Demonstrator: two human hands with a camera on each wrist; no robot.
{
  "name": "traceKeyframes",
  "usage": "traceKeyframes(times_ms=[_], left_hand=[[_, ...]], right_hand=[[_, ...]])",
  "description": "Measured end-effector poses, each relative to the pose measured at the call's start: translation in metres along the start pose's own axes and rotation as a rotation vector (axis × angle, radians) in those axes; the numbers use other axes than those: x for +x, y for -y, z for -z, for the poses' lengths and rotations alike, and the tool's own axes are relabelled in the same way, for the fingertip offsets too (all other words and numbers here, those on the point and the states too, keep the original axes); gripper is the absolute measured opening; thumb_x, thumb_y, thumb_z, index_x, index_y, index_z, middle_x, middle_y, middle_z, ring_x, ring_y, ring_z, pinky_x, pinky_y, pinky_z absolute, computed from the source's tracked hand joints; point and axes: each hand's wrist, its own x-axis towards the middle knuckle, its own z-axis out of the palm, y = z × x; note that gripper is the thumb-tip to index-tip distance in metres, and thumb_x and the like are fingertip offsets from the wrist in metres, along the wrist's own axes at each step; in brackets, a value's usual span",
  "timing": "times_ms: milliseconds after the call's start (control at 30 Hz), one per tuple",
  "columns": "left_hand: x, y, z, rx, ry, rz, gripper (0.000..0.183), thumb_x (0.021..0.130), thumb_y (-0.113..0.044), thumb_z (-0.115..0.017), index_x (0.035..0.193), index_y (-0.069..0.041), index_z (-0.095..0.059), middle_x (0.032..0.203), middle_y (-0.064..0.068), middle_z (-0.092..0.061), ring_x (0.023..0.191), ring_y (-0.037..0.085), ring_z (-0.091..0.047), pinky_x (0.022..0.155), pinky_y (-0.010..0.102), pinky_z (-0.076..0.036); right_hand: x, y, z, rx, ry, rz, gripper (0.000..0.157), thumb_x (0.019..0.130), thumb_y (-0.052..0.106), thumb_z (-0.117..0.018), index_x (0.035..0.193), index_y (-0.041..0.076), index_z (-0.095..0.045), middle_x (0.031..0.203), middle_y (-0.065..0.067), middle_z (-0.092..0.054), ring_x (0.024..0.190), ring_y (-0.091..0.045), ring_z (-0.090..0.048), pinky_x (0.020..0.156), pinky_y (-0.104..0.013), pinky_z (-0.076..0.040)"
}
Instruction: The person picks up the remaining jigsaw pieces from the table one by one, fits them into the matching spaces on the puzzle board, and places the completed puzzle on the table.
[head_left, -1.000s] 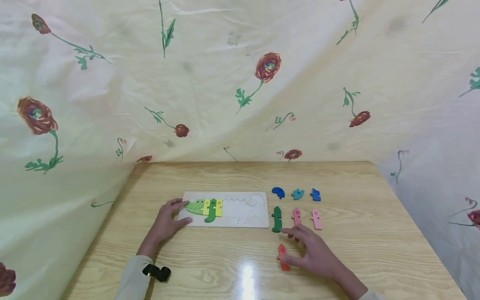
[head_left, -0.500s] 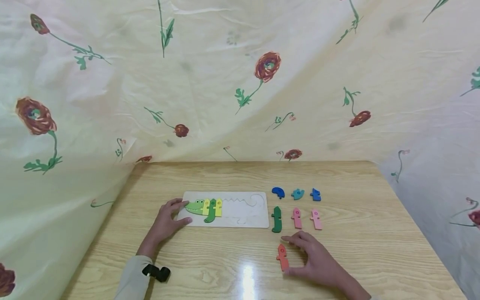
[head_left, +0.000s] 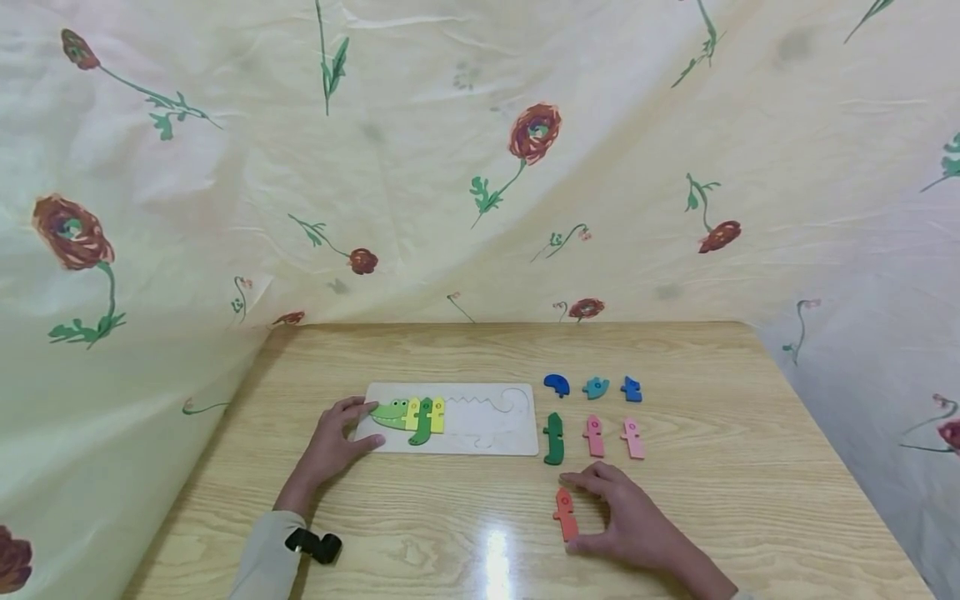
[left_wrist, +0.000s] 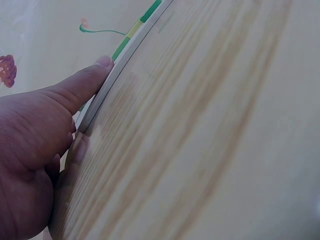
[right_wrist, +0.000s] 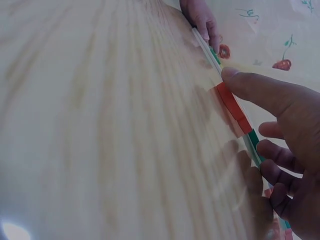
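Observation:
A pale puzzle board [head_left: 491,421] lies on the table, with a green crocodile head [head_left: 390,414], yellow pieces and a green leg piece [head_left: 422,423] at its left part. My left hand [head_left: 341,442] holds the board's left end, its thumb [left_wrist: 95,75] at the near edge. Below the loose pieces lies a red-orange puzzle piece [head_left: 566,515]. Around it my right hand [head_left: 630,521] is spread, the thumb [right_wrist: 255,87] at the near end and the index finger just beyond the pointed end. I see no clear grip on it.
Loose pieces lie right of the board: a dark green leg piece [head_left: 553,438], a pink piece [head_left: 593,436], a lighter pink piece [head_left: 633,438], and blue pieces [head_left: 557,384] behind them. Flowered cloth [head_left: 420,167] surrounds the wooden table [head_left: 420,508].
My right hand has drawn back toward the near side, its index finger leaving the dark green piece and its thumb sliding to the red-orange piece's near end. The left hand has stayed still.

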Motion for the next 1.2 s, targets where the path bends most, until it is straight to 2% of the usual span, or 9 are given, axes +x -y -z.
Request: traceKeyframes(times_ms=[233,433,967,1200], left_hand=[[0.0008,0.0012,-0.0008,-0.002,-0.004,0.010,0.072,0.083,-0.043,-0.084,0.146,-0.018,-0.058,0.159,0.016,-0.038,0.146,0.043,-0.029,0.116,0.067,-0.026],[0.0016,0.0021,-0.0013,-0.007,-0.002,0.023,0.073,0.083,-0.043,-0.084,0.147,-0.020,-0.057,0.159,0.015,-0.038,0.146,0.043,-0.029,0.117,0.066,-0.026],[0.0017,0.0022,-0.0015,-0.008,-0.012,0.012,0.072,0.083,-0.041,-0.084,0.146,-0.019,-0.058,0.159,0.016,-0.039,0.145,0.043,-0.030,0.117,0.066,-0.026],[0.0002,0.0002,-0.0016,-0.007,-0.013,0.000,0.071,0.083,-0.040,-0.085,0.146,-0.017,-0.058,0.158,0.017,-0.040,0.145,0.043,-0.031,0.117,0.065,-0.027]], right_hand=[[0.0013,0.0003,0.0001,-0.021,0.026,-0.018,0.078,0.072,0.070,-0.080,0.136,0.027,-0.066,0.114,0.015,-0.053,0.102,-0.009,-0.049,0.088,-0.028,-0.052],[0.0030,0.0005,0.0010,-0.060,0.032,0.002,0.076,0.073,0.070,-0.079,0.133,0.024,-0.069,0.112,0.015,-0.051,0.100,-0.009,-0.047,0.086,-0.027,-0.051],[0.0036,0.0003,0.0012,-0.084,0.005,0.017,0.072,0.074,0.069,-0.080,0.128,0.022,-0.070,0.115,0.017,-0.056,0.103,-0.006,-0.052,0.092,-0.034,-0.054],[0.0051,0.0040,0.0041,-0.062,0.007,-0.033,0.074,0.073,0.068,-0.081,0.129,0.021,-0.069,0.119,0.015,-0.058,0.107,-0.008,-0.054,0.094,-0.037,-0.055]])
